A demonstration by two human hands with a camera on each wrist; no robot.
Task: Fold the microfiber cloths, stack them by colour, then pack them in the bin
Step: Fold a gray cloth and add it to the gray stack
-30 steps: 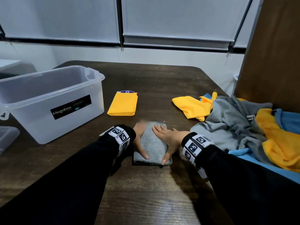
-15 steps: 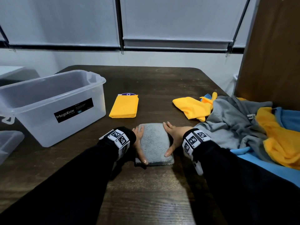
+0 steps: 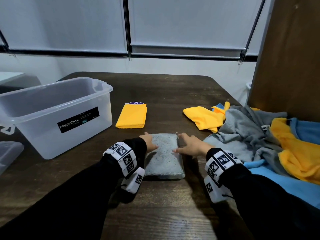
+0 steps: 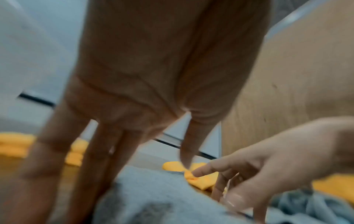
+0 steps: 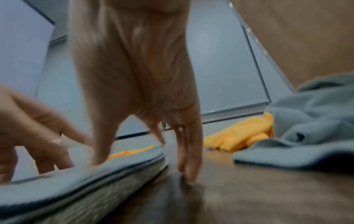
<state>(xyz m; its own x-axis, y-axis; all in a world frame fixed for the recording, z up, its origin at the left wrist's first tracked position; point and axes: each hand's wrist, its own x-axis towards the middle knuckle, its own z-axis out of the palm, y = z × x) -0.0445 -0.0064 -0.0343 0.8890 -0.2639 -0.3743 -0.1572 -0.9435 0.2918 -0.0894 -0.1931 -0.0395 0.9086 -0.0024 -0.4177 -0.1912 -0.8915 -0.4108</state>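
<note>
A folded grey cloth (image 3: 164, 156) lies flat on the dark table in front of me. My left hand (image 3: 149, 142) is at its far left edge and my right hand (image 3: 188, 144) at its far right edge. In the right wrist view the thumb rests on the grey cloth (image 5: 76, 181), while the straight fingers (image 5: 187, 159) reach down to the table beside it. The left hand's fingers (image 4: 95, 151) also point straight down along the cloth (image 4: 153, 197). A folded yellow cloth (image 3: 131, 116) lies beyond, next to the clear plastic bin (image 3: 52, 108), which looks empty.
A heap of unfolded cloths fills the right side: yellow (image 3: 202, 118), grey (image 3: 242, 132), a second yellow (image 3: 297, 153) and blue (image 3: 294, 187). A clear lid (image 3: 7, 156) shows at the left edge. A wooden panel (image 3: 290, 58) stands at the right.
Both hands went from lying flat on top of the grey cloth to its sides, then slid forward to its far half. The cloth stays in place.
</note>
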